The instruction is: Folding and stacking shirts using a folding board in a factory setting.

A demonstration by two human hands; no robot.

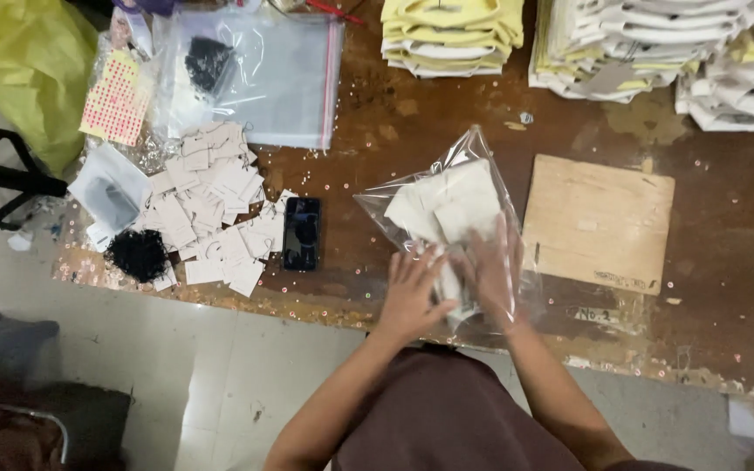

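Observation:
A clear plastic bag [473, 157] lies on the brown table [447, 122] with a folded white garment [447, 205] partly inside it. My left hand [412, 292] presses on the near end of the garment at the bag's mouth. My right hand [492, 270] sits inside the bag's opening, fingers spread under the plastic, blurred by motion. Both hands touch the garment and the bag near the table's front edge.
A wooden board [599, 218] lies right of the bag. A dark phone [301, 233] and a heap of paper tags [211, 205] with black strings [137, 255] lie left. Folded yellow-and-white garments [451, 35] are stacked at the back, near several empty bags [281, 74].

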